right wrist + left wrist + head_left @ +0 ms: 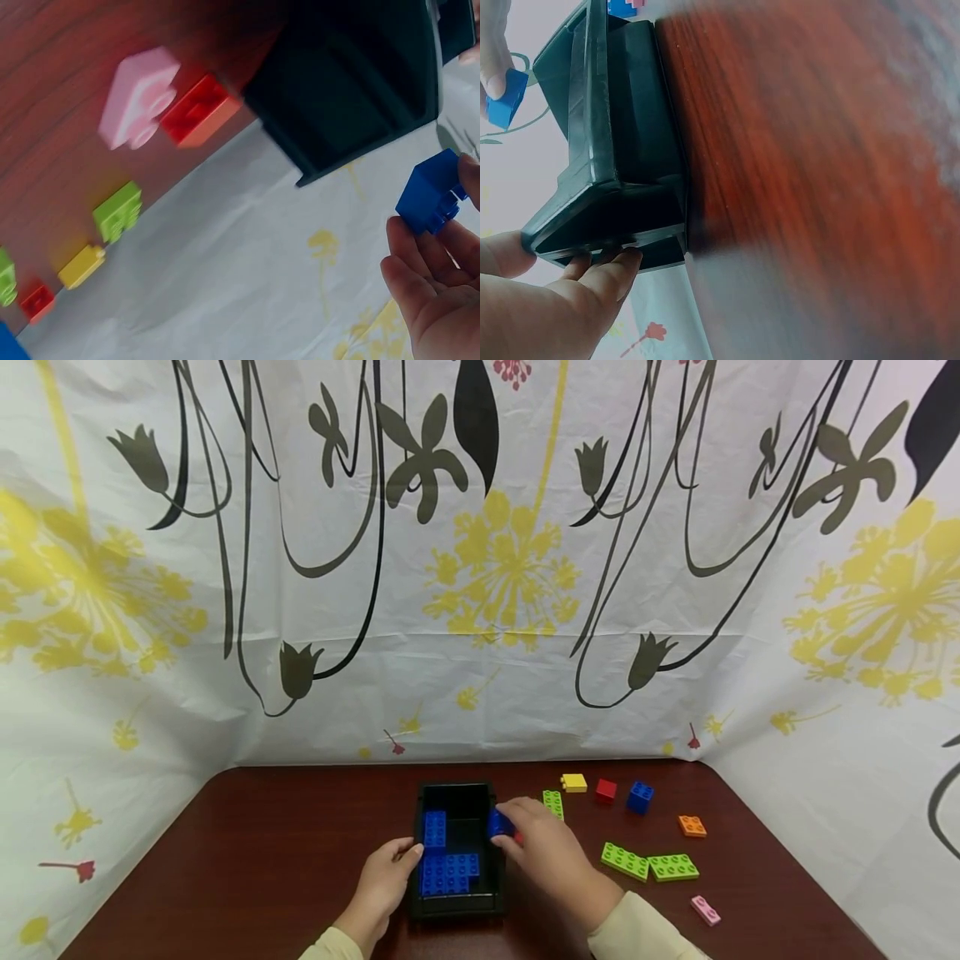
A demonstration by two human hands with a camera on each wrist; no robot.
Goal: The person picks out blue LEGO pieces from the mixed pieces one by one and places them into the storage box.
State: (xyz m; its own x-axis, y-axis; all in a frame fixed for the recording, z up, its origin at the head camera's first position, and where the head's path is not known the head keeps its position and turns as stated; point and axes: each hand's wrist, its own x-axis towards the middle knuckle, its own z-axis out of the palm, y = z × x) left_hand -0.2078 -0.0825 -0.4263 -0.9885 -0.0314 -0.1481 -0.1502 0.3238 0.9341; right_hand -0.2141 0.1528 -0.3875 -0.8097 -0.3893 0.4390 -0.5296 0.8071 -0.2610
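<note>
A black tray (459, 907) lies lengthwise in front of me, with blue toy bricks (448, 873) along its left side and near corner. My left hand (384, 878) grips the tray's left wall, and in the left wrist view its thumb and fingers (604, 281) are on opposite sides of the edge. Over the tray's right rim, my right hand (553, 853) pinches another blue brick (498, 822) between thumb and fingers. In the right wrist view this blue brick (427, 189) is tilted, studs toward the palm.
Right of the tray are lime bricks (624, 862), a yellow brick (574, 783), a red brick (606, 791), a blue brick (641, 797), an orange brick (692, 827) and a pink brick (705, 910). A patterned cloth (510, 718) hangs behind the table.
</note>
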